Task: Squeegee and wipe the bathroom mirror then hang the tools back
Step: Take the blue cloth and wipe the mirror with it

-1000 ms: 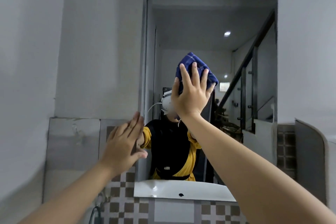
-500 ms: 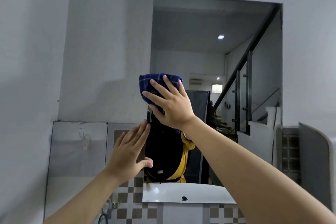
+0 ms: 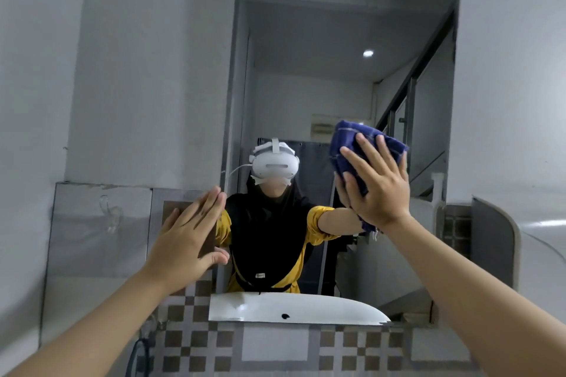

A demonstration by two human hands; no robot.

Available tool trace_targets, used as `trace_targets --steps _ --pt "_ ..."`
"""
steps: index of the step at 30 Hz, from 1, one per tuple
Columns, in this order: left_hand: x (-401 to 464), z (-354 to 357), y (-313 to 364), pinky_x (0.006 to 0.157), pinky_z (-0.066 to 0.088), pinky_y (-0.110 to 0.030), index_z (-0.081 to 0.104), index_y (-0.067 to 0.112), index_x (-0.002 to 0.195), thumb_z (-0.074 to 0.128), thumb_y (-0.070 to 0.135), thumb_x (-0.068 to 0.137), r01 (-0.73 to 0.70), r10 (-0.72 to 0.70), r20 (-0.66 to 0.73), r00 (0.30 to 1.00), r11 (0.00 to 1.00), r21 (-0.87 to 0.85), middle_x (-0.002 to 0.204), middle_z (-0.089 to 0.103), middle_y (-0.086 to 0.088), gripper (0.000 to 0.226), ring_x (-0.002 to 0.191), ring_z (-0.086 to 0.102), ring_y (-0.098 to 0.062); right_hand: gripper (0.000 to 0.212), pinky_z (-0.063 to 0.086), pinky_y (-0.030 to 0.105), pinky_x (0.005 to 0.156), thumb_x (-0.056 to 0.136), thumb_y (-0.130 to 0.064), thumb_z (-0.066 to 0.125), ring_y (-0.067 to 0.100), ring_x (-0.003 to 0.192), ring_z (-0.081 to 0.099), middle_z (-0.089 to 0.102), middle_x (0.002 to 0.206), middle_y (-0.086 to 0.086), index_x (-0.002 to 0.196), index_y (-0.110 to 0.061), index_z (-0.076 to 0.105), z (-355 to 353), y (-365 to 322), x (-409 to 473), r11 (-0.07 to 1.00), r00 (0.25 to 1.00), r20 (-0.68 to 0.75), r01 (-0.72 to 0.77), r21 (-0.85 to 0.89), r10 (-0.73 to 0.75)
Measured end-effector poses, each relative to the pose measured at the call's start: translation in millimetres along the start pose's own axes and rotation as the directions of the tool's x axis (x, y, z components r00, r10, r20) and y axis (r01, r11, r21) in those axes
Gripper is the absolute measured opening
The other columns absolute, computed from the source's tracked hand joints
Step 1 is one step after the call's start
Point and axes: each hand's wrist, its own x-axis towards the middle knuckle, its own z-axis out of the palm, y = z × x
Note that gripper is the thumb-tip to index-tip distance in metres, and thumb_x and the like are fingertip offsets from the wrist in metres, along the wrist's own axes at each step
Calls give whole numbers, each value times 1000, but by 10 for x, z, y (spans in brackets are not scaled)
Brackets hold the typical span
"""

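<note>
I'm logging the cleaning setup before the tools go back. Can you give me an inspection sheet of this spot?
Surface: mirror on grey wall, no streaks discernible.
Job's things: blue cloth against the glass; squeegee not seen.
Clutter: nothing seen.
Hands: right hand presses cloth, fingers straight; left hand flat by the mirror's left edge.
Cables: dark hose low left.
Surroundings: clear wall hook, checkered tiles.

a pale grey wall (image 3: 137, 70) fills most of the view. below it runs a band of brown-and-white checkered tiles (image 3: 190, 343), with a clear plastic hook (image 3: 110, 217) above the tiles.
</note>
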Motion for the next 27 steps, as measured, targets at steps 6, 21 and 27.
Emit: trace_targets --steps 6,21,27 --pt "-14 30 65 104 33 -56 -2 26 147 71 50 66 55 -55 -18 998 998 8 157 0 4 112 142 13 -22 42 23 60 111 95 -37 41 35 139 35 48 145 9 132 -24 53 -166 476 -332 959 959 -25 -281 -24 281" --pt "-448 299 156 101 33 -65 7 30 146 66 39 77 133 -133 14 991 991 8 156 6 -4 92 143 6 -27 41 26 67 106 94 -36 43 39 137 36 46 147 7 133 -27 52 104 -529 -495 774 772 -96 -632 -14 629" --pt "-504 348 115 101 28 -69 2 38 145 47 49 82 144 -143 22 990 985 -90 157 0 1 78 143 -4 -21 41 16 65 109 92 -39 47 41 135 39 51 143 8 130 -28 56 282 -1057 -373 878 876 -75 -478 11 477"
